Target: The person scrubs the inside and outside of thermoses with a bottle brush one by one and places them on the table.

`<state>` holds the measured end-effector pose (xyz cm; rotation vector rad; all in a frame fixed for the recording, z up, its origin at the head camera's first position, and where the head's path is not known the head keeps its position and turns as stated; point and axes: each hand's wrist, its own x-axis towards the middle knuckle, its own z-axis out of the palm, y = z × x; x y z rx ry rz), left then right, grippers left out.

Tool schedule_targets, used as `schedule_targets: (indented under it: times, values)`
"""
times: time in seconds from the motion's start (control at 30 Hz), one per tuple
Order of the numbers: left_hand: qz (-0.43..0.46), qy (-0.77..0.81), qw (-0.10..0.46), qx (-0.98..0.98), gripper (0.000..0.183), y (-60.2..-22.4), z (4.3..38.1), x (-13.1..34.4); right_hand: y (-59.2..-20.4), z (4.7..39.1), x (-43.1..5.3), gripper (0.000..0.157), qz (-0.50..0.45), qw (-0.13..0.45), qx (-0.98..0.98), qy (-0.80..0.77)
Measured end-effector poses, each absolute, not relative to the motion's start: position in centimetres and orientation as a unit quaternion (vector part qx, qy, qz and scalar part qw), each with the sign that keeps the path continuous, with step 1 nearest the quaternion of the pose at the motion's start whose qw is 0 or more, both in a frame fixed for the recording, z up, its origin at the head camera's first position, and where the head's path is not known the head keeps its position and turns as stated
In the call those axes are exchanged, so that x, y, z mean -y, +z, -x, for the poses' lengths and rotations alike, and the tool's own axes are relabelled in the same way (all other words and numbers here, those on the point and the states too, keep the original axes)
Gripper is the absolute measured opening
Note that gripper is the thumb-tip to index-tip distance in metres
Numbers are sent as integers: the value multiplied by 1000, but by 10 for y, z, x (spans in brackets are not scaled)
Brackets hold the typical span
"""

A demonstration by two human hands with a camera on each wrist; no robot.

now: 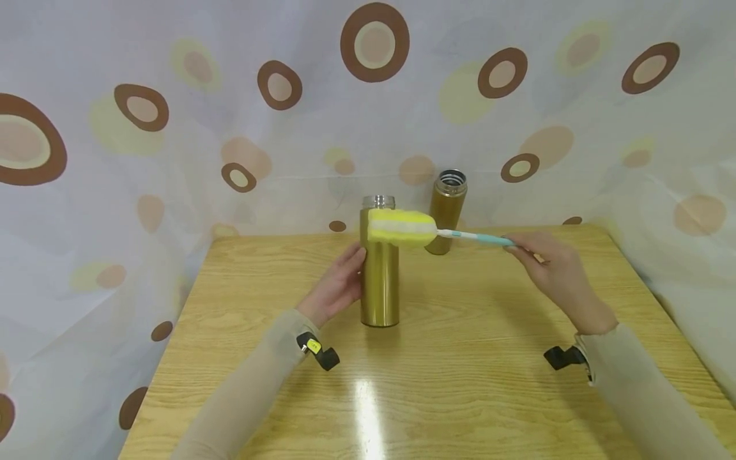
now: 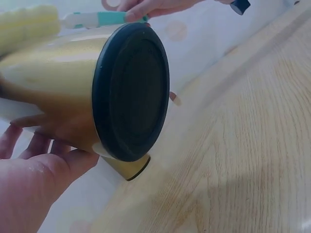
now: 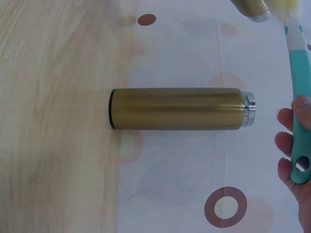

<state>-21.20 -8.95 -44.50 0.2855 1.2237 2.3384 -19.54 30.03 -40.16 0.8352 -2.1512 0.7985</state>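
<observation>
My left hand (image 1: 338,286) grips a gold thermos flask (image 1: 380,287) from its left side. The flask is lidless, with its silver neck upward, and its black base (image 2: 138,92) shows in the left wrist view, held up off the table. My right hand (image 1: 554,268) pinches the turquoise handle (image 3: 300,73) of a bottle brush near its end. The brush's yellow and white sponge head (image 1: 402,228) points left and overlaps the upper part of the flask in the head view, outside its mouth.
A second gold flask (image 1: 446,207), also lidless, stands upright at the back of the wooden table (image 1: 460,383), behind the brush. Behind the table hangs a pale curtain (image 1: 322,140) with brown and yellow circles.
</observation>
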Motion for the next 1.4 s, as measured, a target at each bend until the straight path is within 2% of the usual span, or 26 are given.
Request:
schedule_targets:
  times: [0.1, 0.17, 0.27, 0.33, 0.43, 0.57, 0.67, 0.7, 0.93, 1.03, 1.13, 1.3, 1.4]
  values:
    - [-101, 854, 243, -448, 60, -445, 211, 87, -400, 196, -300, 19, -313, 351, 825, 314]
    - [-105, 852, 246, -450, 55, -445, 211, 87, -398, 195, -300, 18, -308, 348, 828, 315]
    - [-116, 848, 253, -452, 37, -446, 212, 87, -399, 193, -298, 16, -312, 336, 832, 313]
    - [-129, 845, 255, -453, 32, -447, 212, 87, -401, 192, -297, 25, -324, 330, 829, 313]
    - [-133, 846, 248, -454, 43, -446, 214, 89, -404, 192, -297, 47, -348, 320, 825, 310]
    - [-95, 857, 229, -451, 79, -443, 216, 91, -411, 191, -297, 52, -379, 306, 818, 305]
    - [-72, 866, 216, -446, 92, -441, 218, 93, -415, 189, -299, 50, -395, 284, 818, 306]
    - [-70, 868, 212, -444, 93, -441, 218, 93, -415, 188, -299, 49, -400, 274, 820, 306]
    - [-88, 867, 199, -448, 61, -442, 222, 96, -421, 186, -305, 40, -442, 239, 802, 323]
    - [-94, 865, 195, -452, 62, -442, 223, 95, -423, 186, -306, 39, -459, 232, 794, 324]
    - [-90, 862, 196, -459, 70, -441, 223, 95, -423, 185, -306, 40, -461, 232, 795, 320]
    - [-73, 864, 210, -451, 81, -438, 221, 93, -420, 185, -304, 45, -431, 269, 808, 298]
    - [-74, 859, 229, -451, 77, -437, 219, 93, -417, 186, -304, 49, -408, 292, 816, 286]
